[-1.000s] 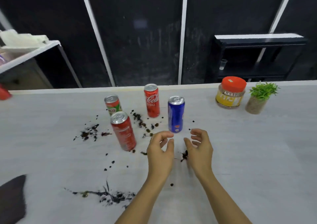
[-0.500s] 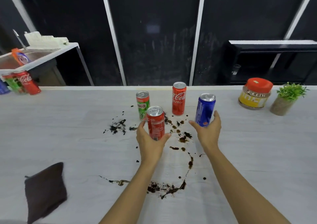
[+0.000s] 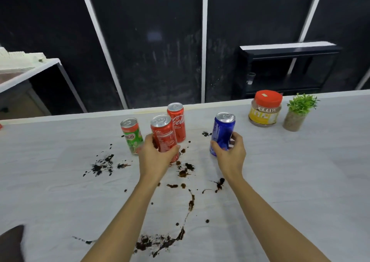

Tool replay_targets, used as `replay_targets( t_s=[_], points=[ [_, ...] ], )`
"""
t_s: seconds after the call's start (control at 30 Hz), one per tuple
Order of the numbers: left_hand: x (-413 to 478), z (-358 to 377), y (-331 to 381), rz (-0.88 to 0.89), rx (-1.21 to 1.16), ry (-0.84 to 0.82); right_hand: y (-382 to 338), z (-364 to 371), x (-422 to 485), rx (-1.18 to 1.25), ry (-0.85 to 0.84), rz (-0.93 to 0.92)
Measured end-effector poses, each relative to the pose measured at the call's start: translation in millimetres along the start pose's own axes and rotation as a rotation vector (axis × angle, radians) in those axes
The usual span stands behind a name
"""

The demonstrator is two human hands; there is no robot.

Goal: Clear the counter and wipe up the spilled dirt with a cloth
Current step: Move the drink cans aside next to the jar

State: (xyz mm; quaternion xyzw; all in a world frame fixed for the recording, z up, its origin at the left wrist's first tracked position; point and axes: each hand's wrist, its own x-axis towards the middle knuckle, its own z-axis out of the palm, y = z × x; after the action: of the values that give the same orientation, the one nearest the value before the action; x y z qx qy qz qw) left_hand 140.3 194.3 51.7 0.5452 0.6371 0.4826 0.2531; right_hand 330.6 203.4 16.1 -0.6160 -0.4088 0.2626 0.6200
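My left hand (image 3: 155, 157) grips a red cola can (image 3: 164, 135), tilted a little and lifted off the white counter (image 3: 300, 171). My right hand (image 3: 230, 155) grips a blue can (image 3: 223, 131), also tilted. A second red cola can (image 3: 177, 121) and a green Milo can (image 3: 132, 134) stand upright behind and left of my left hand. Dark spilled dirt (image 3: 104, 164) lies in patches and smears across the counter, with a large smear (image 3: 158, 242) near the front. A corner of a dark cloth (image 3: 11, 243) shows at the lower left edge.
A jar with a red lid (image 3: 265, 108) and a small potted plant (image 3: 297, 112) stand at the back right of the counter. A black shelf (image 3: 286, 69) is behind the counter on the right, and a side table (image 3: 26, 71) is at the far left.
My hands went from hovering with nothing in them to closing round the red can and the blue can. Both cans now tilt and lift off the counter.
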Motion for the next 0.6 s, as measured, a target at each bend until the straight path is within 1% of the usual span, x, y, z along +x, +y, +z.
replay_targets(
  t_s=[0.13,0.23,0.43,0.6],
  points=[
    [-2.9,63.0,32.5,0.027,-0.054,-0.087,-3.4,-56.6,22.2,0.045,0.075,0.001],
    [-11.7,118.1,59.3,0.051,-0.122,-0.184,0.6,-111.6,43.2,0.019,0.153,-0.006],
    [-35.6,229.9,108.5,0.035,-0.235,-0.378,22.3,-221.1,83.5,-0.11,0.303,0.014],
    [-50.9,304.7,142.5,0.04,-0.24,-0.484,35.2,-276.5,110.8,-0.142,0.35,0.061]
  ],
)
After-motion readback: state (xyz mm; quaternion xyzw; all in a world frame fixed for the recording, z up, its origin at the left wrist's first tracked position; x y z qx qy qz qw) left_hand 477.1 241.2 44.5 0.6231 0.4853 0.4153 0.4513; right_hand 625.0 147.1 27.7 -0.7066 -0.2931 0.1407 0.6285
